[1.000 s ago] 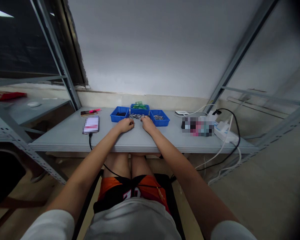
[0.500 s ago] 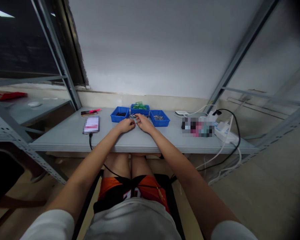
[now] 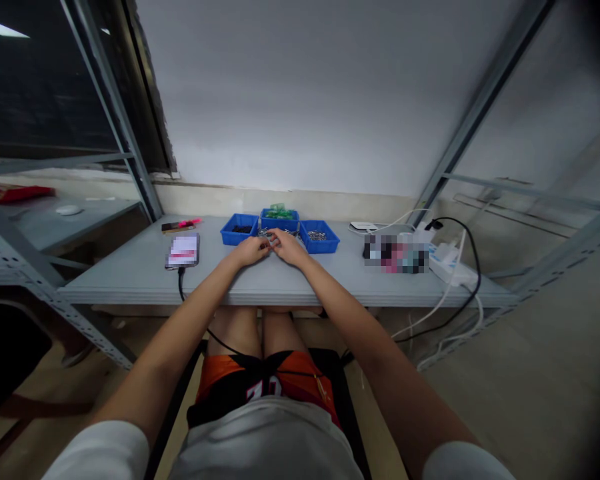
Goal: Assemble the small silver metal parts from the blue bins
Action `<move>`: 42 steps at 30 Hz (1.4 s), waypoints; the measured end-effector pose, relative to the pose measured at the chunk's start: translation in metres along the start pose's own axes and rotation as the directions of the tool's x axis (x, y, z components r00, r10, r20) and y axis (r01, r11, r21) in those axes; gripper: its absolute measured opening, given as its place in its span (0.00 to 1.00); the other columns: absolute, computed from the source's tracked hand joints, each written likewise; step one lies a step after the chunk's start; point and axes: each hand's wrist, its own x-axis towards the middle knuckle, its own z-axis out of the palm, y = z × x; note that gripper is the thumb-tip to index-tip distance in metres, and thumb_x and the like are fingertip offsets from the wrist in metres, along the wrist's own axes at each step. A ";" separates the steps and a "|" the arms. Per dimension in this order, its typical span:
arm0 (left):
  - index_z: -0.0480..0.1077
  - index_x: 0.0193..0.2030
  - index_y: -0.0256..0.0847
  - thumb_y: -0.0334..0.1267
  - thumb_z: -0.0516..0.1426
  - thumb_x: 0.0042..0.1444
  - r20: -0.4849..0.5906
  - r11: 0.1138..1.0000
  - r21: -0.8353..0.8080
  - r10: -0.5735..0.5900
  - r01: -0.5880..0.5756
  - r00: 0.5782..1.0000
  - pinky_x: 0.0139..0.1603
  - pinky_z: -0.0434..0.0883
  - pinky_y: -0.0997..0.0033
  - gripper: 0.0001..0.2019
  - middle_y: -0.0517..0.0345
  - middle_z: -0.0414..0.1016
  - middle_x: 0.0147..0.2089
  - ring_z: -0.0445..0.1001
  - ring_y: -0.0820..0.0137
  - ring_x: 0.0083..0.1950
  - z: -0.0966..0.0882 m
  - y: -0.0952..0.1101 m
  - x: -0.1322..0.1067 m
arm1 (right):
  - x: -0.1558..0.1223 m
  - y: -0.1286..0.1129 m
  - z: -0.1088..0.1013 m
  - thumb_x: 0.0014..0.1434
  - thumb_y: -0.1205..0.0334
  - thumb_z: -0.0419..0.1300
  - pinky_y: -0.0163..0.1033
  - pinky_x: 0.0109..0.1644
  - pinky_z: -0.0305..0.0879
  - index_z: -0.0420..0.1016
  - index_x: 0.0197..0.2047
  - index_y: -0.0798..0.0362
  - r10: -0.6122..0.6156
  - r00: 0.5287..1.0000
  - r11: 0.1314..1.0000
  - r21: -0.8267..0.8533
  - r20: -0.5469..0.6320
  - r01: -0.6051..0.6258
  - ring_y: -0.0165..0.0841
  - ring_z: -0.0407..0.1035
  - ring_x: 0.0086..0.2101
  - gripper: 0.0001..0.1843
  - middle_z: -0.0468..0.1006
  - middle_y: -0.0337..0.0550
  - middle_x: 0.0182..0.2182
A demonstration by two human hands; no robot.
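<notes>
My left hand point(image 3: 254, 251) rests low over the grey tabletop point(image 3: 275, 283), its fingers curled into a pinch. Opposite it, my right hand point(image 3: 287, 248) is also pinched, and the fingertips of both meet or nearly meet. Whatever they hold is too small to make out. Just beyond the hands lies a pile of small shiny metal pieces point(image 3: 296, 235), partly hidden by my fingers. Around it stand a left blue bin point(image 3: 233, 238) with dark small parts, a back blue bin point(image 3: 286, 222) with green pieces, and a right blue bin point(image 3: 325, 247) with silvery metal parts.
A phone point(image 3: 183, 250) with a cable lies at the left, a pink-and-brown item point(image 3: 180, 225) behind it. On the right are a blurred-out object point(image 3: 396, 255), a white flat device point(image 3: 364, 227), and a power strip point(image 3: 450, 267) with cables. Metal shelf posts point(image 3: 143, 173) flank the table.
My fingertips have drawn slightly closer together, the right hand shifting a little. The bins and the other objects stay where they were.
</notes>
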 end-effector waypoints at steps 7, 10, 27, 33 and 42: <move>0.74 0.39 0.39 0.40 0.49 0.59 -0.098 0.996 0.054 -0.063 0.069 0.993 0.37 0.65 0.71 0.14 0.51 0.78 0.37 0.74 0.64 0.38 -0.004 0.001 0.000 | -0.002 0.000 -0.008 0.58 0.71 0.55 0.39 0.50 0.63 0.75 0.46 0.57 0.086 0.996 0.980 -0.183 0.011 -0.082 0.33 0.69 0.40 0.13 0.77 0.48 0.39; 0.74 0.40 0.39 0.41 0.49 0.59 -0.116 0.995 0.048 -0.080 0.086 0.990 0.38 0.66 0.71 0.14 0.50 0.78 0.37 0.74 0.64 0.38 -0.004 0.001 0.000 | -0.002 -0.004 -0.012 0.60 0.70 0.54 0.37 0.48 0.63 0.76 0.43 0.56 0.097 0.995 0.979 -0.184 0.034 -0.089 0.32 0.70 0.38 0.11 0.78 0.47 0.38; 0.73 0.44 0.39 0.43 0.48 0.62 -0.053 0.999 -0.043 -0.002 0.000 0.999 0.41 0.67 0.72 0.15 0.53 0.78 0.39 0.74 0.66 0.39 -0.003 0.005 -0.001 | -0.004 -0.013 -0.012 0.63 0.63 0.54 0.33 0.38 0.57 0.76 0.38 0.55 0.054 0.998 0.957 -0.285 0.026 -0.044 0.31 0.67 0.31 0.09 0.77 0.43 0.30; 0.74 0.39 0.37 0.43 0.47 0.63 -0.057 0.998 -0.059 0.018 -0.021 0.998 0.40 0.66 0.72 0.17 0.51 0.77 0.37 0.73 0.66 0.37 -0.004 0.006 -0.001 | -0.004 -0.014 -0.013 0.63 0.63 0.54 0.33 0.39 0.57 0.75 0.36 0.55 0.035 0.997 0.941 -0.339 0.063 -0.012 0.32 0.67 0.33 0.09 0.77 0.44 0.31; 0.74 0.36 0.37 0.46 0.49 0.61 -0.059 0.996 -0.086 -0.034 0.029 0.998 0.37 0.66 0.71 0.17 0.53 0.76 0.33 0.72 0.67 0.34 0.001 0.000 0.001 | -0.005 -0.009 -0.009 0.62 0.64 0.55 0.34 0.40 0.59 0.75 0.38 0.55 0.005 0.993 0.936 -0.350 0.118 0.037 0.33 0.69 0.35 0.08 0.78 0.45 0.33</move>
